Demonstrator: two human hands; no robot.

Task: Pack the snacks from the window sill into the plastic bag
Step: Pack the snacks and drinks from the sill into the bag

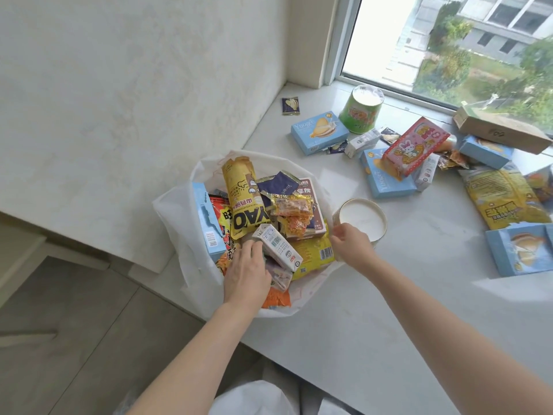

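A: What are the fingers doing?

B: The left hand (246, 274) lies inside the mouth of the white plastic bag (179, 235), its fingers (253, 250) spread flat against the end of a small white milk carton (276, 247) that lies on top of the packed snacks. The right hand (348, 245) is at the bag's 3 o'clock rim; its fingers (339, 232) curl there against the near edge of a round paper cup with a white lid (363, 220), but whether they pinch the rim or the cup I cannot tell.

A: And outward from there?

B: The bag sits at the left edge of the pale stone window sill (359, 295), partly overhanging it, stuffed to the brim with a tall yellow pouch (239, 190), a blue box on edge (206, 223) and small packets. The lidded cup touches the bag at 3 o'clock.

A: What remains on the sill?

B: At 1 o'clock from the bag, a green round tub (360, 110), a light blue biscuit box (318, 133), a pink rabbit-printed box (416, 145); at 3 o'clock, a yellow crinkled bag (502, 199) and a torn blue box (520, 250). Bare sill lies between the cup and these, and along the near edge.
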